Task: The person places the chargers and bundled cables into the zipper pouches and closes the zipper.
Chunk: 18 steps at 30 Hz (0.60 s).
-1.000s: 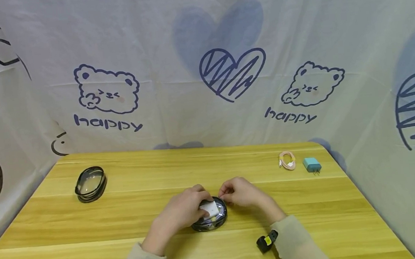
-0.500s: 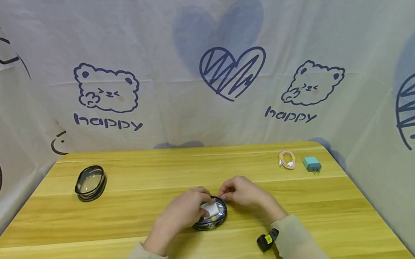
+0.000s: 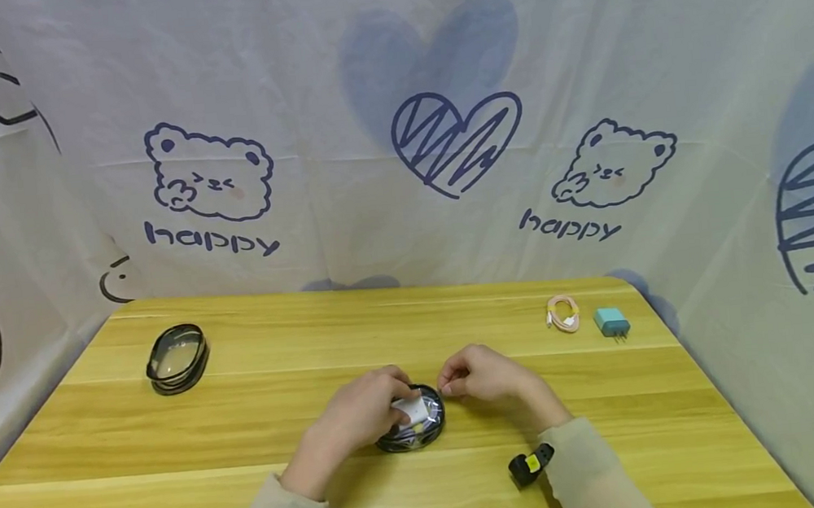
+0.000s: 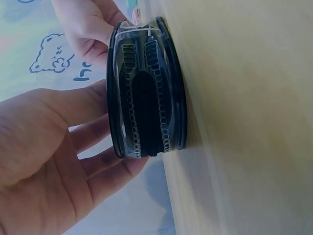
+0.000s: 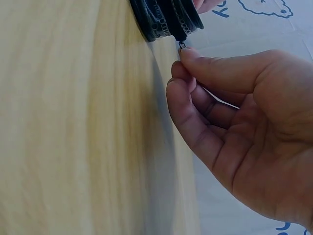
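A small oval pouch [image 3: 433, 431] with clear sides and black trim lies near the middle of the wooden table. Through its clear top show a white block-shaped charger [image 3: 413, 411] and a coiled cable. My left hand [image 3: 366, 409] grips the pouch from the left, thumb over its top rim and fingers around the far side. In the left wrist view, the pouch's side wall [image 4: 146, 107] shows a black zipper band. At the right end, my right hand [image 3: 485, 373] pinches the small metal zipper pull [image 5: 183, 45] between thumb and index finger.
A second clear oval pouch with black trim [image 3: 201, 370] stands at the table's back left. Toward the back right lie a coiled pink cable [image 3: 555, 313] and a blue plug adapter [image 3: 611, 322]. A printed white curtain [image 3: 344, 211] hangs behind the table.
My right hand has shifted slightly to the right, along the pouch's end. My left hand and the pouch have stayed nearly in place.
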{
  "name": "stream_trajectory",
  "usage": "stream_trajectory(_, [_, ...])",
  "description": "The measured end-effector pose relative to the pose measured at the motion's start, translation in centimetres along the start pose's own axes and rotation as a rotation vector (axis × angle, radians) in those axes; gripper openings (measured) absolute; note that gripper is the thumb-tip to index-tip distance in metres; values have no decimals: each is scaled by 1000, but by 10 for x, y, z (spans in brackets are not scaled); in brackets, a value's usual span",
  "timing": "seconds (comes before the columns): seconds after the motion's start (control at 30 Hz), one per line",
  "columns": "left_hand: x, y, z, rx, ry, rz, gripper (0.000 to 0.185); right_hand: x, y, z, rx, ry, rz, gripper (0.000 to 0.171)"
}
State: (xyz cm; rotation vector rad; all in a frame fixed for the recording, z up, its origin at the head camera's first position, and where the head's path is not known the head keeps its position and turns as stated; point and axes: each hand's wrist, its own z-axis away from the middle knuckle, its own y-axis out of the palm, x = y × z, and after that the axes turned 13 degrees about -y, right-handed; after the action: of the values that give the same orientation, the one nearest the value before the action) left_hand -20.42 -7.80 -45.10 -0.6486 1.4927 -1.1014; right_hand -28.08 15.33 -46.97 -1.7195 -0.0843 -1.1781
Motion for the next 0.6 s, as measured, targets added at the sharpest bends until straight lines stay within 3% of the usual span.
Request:
stream_trajectory(0.2, [0,-4,2,23,6,12,29,0,4,-2,-41,16,-38,9])
stream_trajectory(0.4, [1,-5,1,18,20,-3,35,3,8,-4,-91,-2,4,8])
stream_trajectory(0.6, [3,-4,-1,22,91,-12,40,6,10,-6,-122,8,12,8])
